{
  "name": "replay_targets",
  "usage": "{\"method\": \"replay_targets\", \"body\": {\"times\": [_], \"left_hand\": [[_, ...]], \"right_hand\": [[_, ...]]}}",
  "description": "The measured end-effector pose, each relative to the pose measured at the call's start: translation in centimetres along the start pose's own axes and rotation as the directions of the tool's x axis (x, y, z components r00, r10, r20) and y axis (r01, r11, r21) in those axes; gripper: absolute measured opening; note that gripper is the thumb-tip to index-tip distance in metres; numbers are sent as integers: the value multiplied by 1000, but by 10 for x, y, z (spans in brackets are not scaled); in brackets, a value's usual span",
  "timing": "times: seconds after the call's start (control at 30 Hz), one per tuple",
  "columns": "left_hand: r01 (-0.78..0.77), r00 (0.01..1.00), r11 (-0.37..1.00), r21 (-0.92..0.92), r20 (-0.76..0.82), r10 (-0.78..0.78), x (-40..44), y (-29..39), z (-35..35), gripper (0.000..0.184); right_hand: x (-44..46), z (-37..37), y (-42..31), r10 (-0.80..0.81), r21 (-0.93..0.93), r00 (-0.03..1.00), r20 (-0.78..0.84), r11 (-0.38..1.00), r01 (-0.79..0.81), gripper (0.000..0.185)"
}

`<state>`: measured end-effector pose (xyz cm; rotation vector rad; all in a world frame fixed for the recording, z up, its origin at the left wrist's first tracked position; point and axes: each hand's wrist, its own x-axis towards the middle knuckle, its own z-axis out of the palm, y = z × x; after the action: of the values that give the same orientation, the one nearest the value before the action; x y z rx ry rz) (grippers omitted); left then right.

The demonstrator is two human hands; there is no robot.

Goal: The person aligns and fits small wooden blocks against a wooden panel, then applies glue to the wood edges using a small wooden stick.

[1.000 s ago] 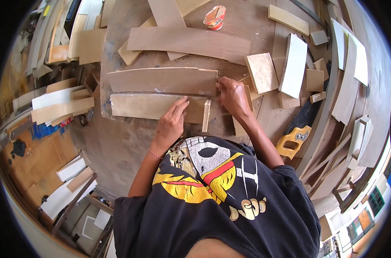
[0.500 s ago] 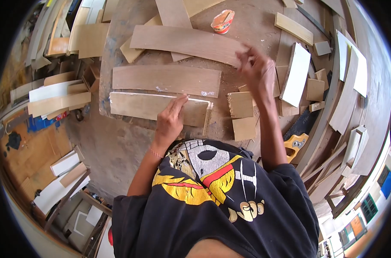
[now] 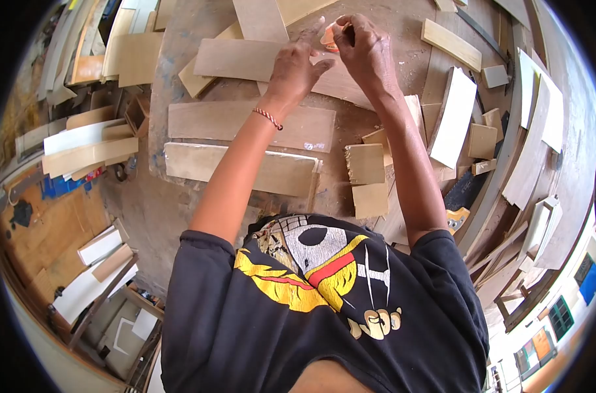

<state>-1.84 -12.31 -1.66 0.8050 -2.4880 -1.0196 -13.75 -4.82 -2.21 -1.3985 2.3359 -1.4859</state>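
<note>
At the far side of the table, both hands flank a small orange-and-white cup (image 3: 328, 40) that they partly hide. My left hand (image 3: 296, 69) is open, its fingers stretched toward the cup and its thumb apart, above a long curved wooden board (image 3: 226, 60). My right hand (image 3: 365, 49) is closed over the cup's right side, thumb and fingers pinched together; whatever they hold is hidden. Closer to me lie a second thin board (image 3: 199, 121) and a board with a white-smeared edge (image 3: 235, 167), neither touched by a hand.
Small wood blocks (image 3: 365, 164) sit right of the boards. Farther right are a white panel (image 3: 451, 118), a handsaw with a yellow handle (image 3: 456, 218) and leaning planks (image 3: 530, 144). Stacked offcuts (image 3: 91, 154) stand left of the table (image 3: 163, 85).
My left hand has left the edge of the nearest board and reached forward to the cup. My right hand has moved forward and left, up to the cup.
</note>
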Motion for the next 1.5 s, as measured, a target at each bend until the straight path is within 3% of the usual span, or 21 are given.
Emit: {"method": "replay_targets", "body": {"times": [0.17, 0.23, 0.27, 0.33, 0.47, 0.67, 0.73, 0.77, 0.83, 0.87, 0.93, 1.07, 1.13, 1.23, 1.3, 1.37, 1.43, 1.5], "left_hand": [[-32, 998, 994, 108, 55, 26, 16, -1, 11, 54], [-58, 998, 995, 85, -3, 58, 20, -2, 14, 45], [-55, 998, 995, 88, 0, 55, 21, -4, 15, 45], [-199, 978, 976, 91, -53, 204, 20, -4, 19, 36], [-189, 980, 981, 44, -62, 191, 16, 4, 18, 34], [-250, 964, 965, 75, -74, 256, 17, 2, 29, 36], [-285, 942, 935, 210, -116, 314, 15, -1, 33, 40], [-286, 942, 935, 210, -117, 315, 14, -3, 35, 40], [-248, 952, 957, 154, -143, 270, 14, -3, 35, 45], [-251, 951, 956, 154, -144, 273, 14, -3, 34, 45], [-150, 986, 989, -22, -72, 148, 11, 1, 31, 58], [-209, 972, 978, -5, -107, 207, 0, 1, 27, 68], [-174, 972, 984, 37, -152, 177, -13, 5, 13, 66], [40, 996, 999, 28, -86, -38, -55, 20, -20, 41], [186, 982, 982, -38, -7, -187, -93, 32, -37, 31], [306, 950, 948, -84, 84, -299, -127, 43, -49, 32], [346, 934, 936, -69, 122, -336, -152, 50, -53, 35], [486, 857, 869, -88, 240, -455, -169, 51, -52, 44]], "right_hand": [[-3, -7, -6, 18, -16, 1000, 22, 1000, -18, 16], [-4, -10, -6, -15, -109, 999, 39, 994, 19, 17], [-5, -14, -8, -12, -106, 999, 40, 994, 16, 17], [-6, -23, -14, 7, -100, 999, 40, 995, -3, 15], [-13, -34, -17, -6, 14, 1000, -14, 1000, 7, 11], [-22, -40, -21, 65, 40, 988, -138, 997, -60, 11], [-19, -43, -23, 247, 94, 964, -96, 967, -238, 13], [-17, -44, -24, 246, 94, 964, -97, 967, -237, 13], [-10, -46, -24, 296, 224, 947, -124, 938, -264, 21], [-9, -51, -31, 326, 201, 941, -86, 931, -304, 21], [-13, -62, -40, 356, 271, 927, -116, 909, -315, 20], [-33, -87, -46, 452, 584, 883, -129, 754, -301, 18], [-54, -98, -46, 507, 625, 859, -63, 691, -362, 21], [-100, -108, -44, 550, 607, 827, 118, 619, -499, 21], [-129, -113, -46, 509, 504, 824, 251, 658, -560, 20], [-153, -113, -52, 516, 519, 779, 355, 584, -624, 19], [-172, -110, -55, 565, 466, 726, 393, 558, -686, 17], [-181, -106, -56, 585, 431, 714, 386, 570, -700, 16]]}}
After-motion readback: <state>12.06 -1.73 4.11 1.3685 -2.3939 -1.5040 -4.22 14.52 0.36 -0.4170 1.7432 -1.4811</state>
